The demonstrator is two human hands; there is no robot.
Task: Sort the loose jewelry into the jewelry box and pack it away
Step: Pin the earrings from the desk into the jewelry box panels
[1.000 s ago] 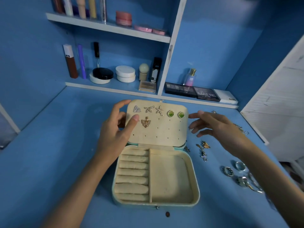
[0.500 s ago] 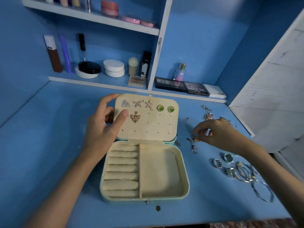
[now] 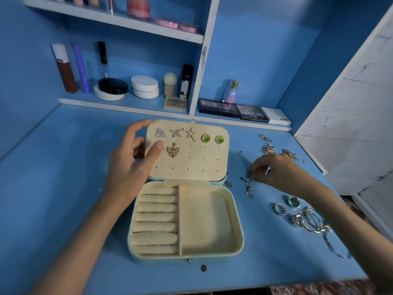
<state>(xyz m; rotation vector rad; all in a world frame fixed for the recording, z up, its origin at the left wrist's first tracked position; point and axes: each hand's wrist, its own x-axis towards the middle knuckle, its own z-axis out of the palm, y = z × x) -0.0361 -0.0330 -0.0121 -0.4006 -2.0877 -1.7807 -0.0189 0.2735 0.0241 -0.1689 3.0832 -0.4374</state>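
A cream jewelry box (image 3: 239, 241) lies open on the blue desk, its lid (image 3: 204, 165) tilted back. Several earrings and a gold butterfly pendant (image 3: 173, 151) are pinned in the lid. My left hand (image 3: 129, 165) holds the lid's left edge, thumb on the inner face. My right hand (image 3: 274, 171) is right of the box, fingertips pinching a small earring (image 3: 248, 175) on the desk. More small pieces (image 3: 249, 189) lie just below it. The ring rolls (image 3: 157, 218) and the right compartment hold nothing.
Silver rings (image 3: 294, 202) and bangles (image 3: 314, 222) lie at the right near the desk edge. Gold chains (image 3: 269, 147) sit behind my right hand. Shelves with cosmetics (image 3: 144, 86) and palettes (image 3: 234, 109) line the back. A small brown bit (image 3: 203, 267) lies before the box.
My right hand dropped from beside the lid to the desk and closed its fingertips on a small earring. My left hand kept its hold on the lid. The camera shifted slightly.
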